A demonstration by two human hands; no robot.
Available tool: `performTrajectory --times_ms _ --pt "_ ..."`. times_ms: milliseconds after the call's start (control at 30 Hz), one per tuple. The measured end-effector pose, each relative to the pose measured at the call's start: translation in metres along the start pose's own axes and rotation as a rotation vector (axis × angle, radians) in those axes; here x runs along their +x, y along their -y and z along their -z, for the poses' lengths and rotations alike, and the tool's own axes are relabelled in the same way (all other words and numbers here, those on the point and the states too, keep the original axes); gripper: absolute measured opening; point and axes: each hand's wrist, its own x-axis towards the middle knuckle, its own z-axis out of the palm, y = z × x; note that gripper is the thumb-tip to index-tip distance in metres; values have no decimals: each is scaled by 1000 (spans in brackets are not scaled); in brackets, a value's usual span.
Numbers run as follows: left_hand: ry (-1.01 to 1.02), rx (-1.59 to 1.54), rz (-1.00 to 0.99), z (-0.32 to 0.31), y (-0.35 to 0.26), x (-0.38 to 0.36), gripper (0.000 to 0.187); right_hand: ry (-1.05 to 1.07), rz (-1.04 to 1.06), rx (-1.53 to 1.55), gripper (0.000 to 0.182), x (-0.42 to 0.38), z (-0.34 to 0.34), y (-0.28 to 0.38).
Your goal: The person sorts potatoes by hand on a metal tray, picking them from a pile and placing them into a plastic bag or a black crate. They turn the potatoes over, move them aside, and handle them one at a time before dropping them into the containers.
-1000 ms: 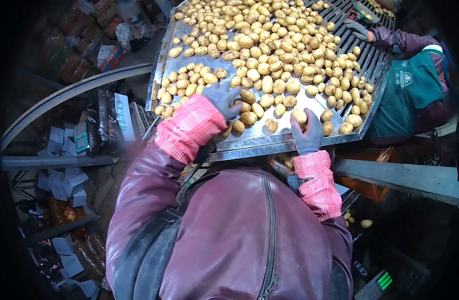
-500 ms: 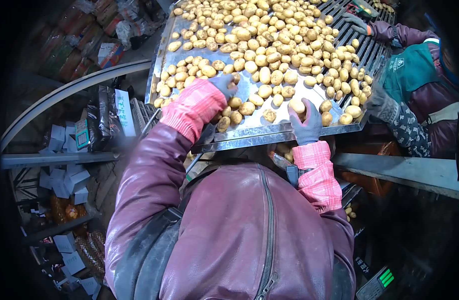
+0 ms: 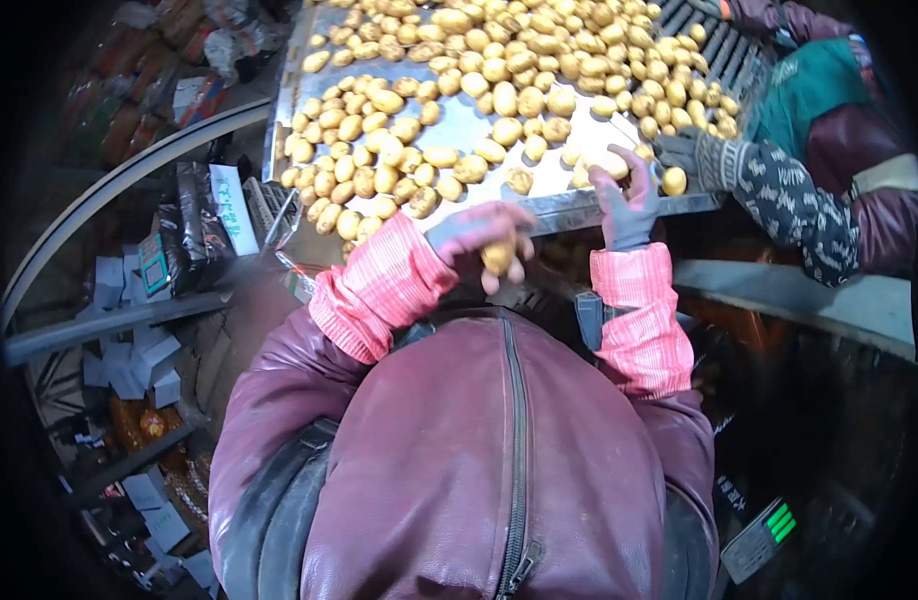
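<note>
Many yellow potatoes (image 3: pixel 524 75) lie over a metal sorting table (image 3: pixel 629 207). My left hand (image 3: pixel 469 228), in a grey and pink glove, is in front of the table's near edge with its fingers curled round a potato (image 3: pixel 498 256). Over the near right part of that edge, my gloved right hand (image 3: pixel 627 205) has its thumb and fingers about another potato (image 3: pixel 610 164). A few single potatoes lie on bare metal between the two hands.
At the right, a co-worker's gloved hand (image 3: pixel 694 155) reaches to the table's corner, beside a green apron (image 3: pixel 804 95). Dark slats (image 3: pixel 724 50) adjoin the table. A curved rail (image 3: pixel 129 190), white boxes (image 3: pixel 129 360) and a lit scale (image 3: pixel 759 540) stand around.
My left hand has come off the tabletop toward my body with a potato. My right hand has shifted slightly up and right. The co-worker's near hand has moved left onto the table edge.
</note>
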Motion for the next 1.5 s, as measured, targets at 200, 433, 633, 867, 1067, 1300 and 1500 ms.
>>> performTrajectory --times_ms 200,433,633,867,1067,1300,1500 --pt "10 -18 375 -8 66 45 44 57 -246 314 38 -46 76 22" --pt "-38 1003 -265 9 127 86 51 -150 -542 363 31 -111 133 -19" --pt "-151 -260 297 -47 96 78 52 205 -633 -80 32 -106 93 4" --pt "94 -301 84 -22 60 22 45 425 -308 -339 23 -48 28 63" --pt "-128 -326 -60 7 35 -21 45 499 474 -997 43 66 -16 -7" --pt "-302 -441 -80 37 4 -54 38 626 134 -1528 59 133 -101 -32" --pt "-220 -522 -111 63 1 -51 39 637 41 -1325 63 134 -98 -46"
